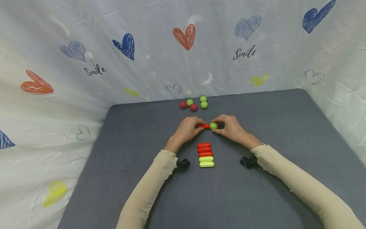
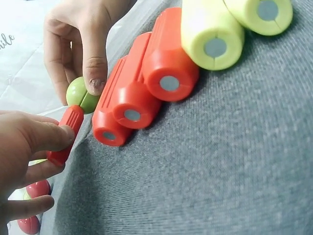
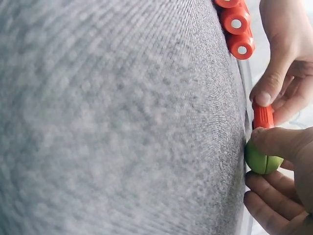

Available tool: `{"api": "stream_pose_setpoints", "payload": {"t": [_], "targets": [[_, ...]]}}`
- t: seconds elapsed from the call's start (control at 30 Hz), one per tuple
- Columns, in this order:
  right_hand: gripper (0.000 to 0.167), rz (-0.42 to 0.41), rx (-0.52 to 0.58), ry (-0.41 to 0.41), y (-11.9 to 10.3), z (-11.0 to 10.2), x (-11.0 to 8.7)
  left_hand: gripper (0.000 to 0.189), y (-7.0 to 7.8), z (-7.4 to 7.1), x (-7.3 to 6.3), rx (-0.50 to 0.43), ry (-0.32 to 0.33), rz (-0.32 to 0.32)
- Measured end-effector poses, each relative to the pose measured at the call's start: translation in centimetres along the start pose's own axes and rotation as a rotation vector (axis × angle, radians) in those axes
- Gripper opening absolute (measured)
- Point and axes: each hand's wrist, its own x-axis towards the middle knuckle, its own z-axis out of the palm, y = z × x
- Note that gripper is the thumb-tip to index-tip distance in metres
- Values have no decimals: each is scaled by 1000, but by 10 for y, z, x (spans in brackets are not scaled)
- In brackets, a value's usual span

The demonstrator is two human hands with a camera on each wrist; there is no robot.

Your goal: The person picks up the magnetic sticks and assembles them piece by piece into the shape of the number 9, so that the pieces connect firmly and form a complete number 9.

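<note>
Here, left hand (image 1: pixel 187 127) pinches red rod (image 1: pixel 204 126), right hand (image 1: pixel 230 127) green ball (image 1: pixel 213 126); five rods (image 1: pixel 205 154) lie at their six o'clock, loose balls (image 1: pixel 193 107) at eleven.

Soft light; right wrist view: cloth (image 3: pixel 107 122) blurred.

1. Right wrist view: the right hand (image 3: pixel 304 169) hides from us just where the red rod (image 3: pixel 263 116) meets the green ball (image 3: pixel 264 160).
2. There, we find the nearer counter (image 3: pixel 98 127) blurred.
3. Left wrist view: we see two yellow-green rods (image 2: pixel 209 24) cropped by the top edge.
</note>
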Motion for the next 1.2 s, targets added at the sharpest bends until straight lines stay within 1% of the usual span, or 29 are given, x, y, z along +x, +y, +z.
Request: {"api": "stream_pose_setpoints", "payload": {"t": [0.17,0.37,0.57,0.83,1.0,1.1,1.2], "targets": [[37,-3,8,9,-1,0,1,20,-1,0,-1,10,13,-5],[31,-14,10,14,-1,-1,5,21,-2,0,-1,18,15,-8],[31,-27,15,20,-1,-2,9,21,-3,-2,-1,28,23,-11],[30,-47,33,15,1,-1,8,22,-5,-1,-4,14,23,-30],[31,-44,38,21,3,0,5,23,-6,-1,-4,-11,20,-30],[30,-32,42,19,4,-1,4,24,-9,-4,-6,-35,19,-55],[30,-32,39,16,6,0,4,25,-14,-11,-7,-49,39,-108]]}}
